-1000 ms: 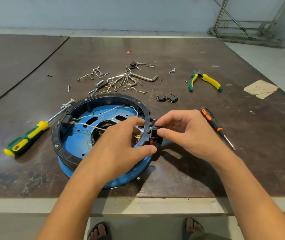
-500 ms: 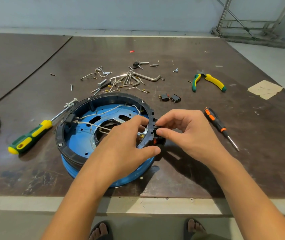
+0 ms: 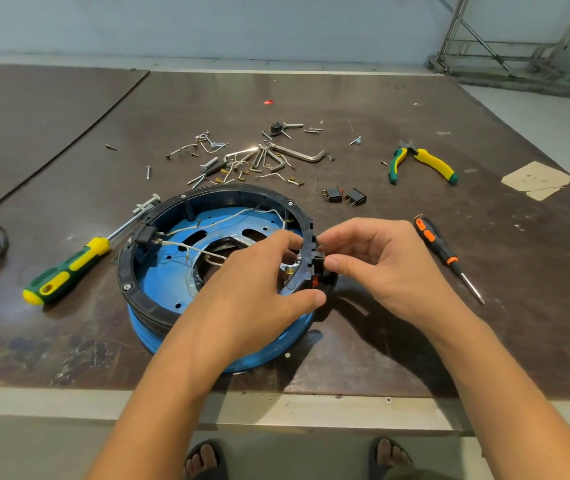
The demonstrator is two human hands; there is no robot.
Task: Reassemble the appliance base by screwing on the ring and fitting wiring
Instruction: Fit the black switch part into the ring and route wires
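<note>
Base (image 3: 158, 268): blue, on the table (image 3: 380, 341) near its front edge; black ring (image 3: 242, 192) seated on top, screws visible in it.
Wiring (image 3: 221, 221): white leads looped loose inside the base.
Left hand (image 3: 252, 282): fingers reach inside the ring at its right side, thumb outside; pinching the ring wall.
Right hand (image 3: 377, 261): thumb and forefinger closed on a small black switch (image 3: 321, 268) at the ring's outer wall.
Spares: two switches (image 3: 344, 195), loose screws (image 3: 242, 157), pliers (image 3: 422, 161), screwdrivers (image 3: 65, 268) lying apart.
Risk: forcing the switch askew may jam it or snap its clips; hidden leads could be pinched or pulled off their terminals.
</note>
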